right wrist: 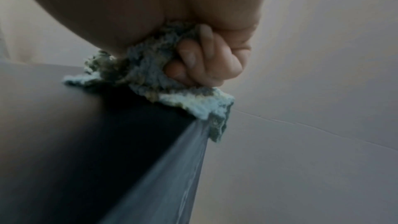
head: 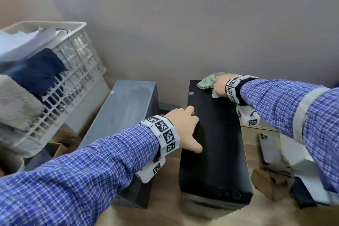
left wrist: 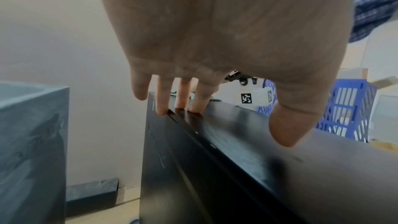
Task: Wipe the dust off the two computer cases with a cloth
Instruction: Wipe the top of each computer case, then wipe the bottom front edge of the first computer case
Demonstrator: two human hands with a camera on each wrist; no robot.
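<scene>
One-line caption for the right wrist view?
Right hand grips a green cloth on the black computer case at its far corner.

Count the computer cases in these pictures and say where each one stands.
2. The dusty grey metal computer case stands on the left; the black metal computer case stands to its right, under both hands. Clutter may hide others.

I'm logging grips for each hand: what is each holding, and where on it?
The right hand grips the green cloth by its bunched middle, edges hanging free. The left hand holds nothing; its fingers rest on the black case.
</scene>
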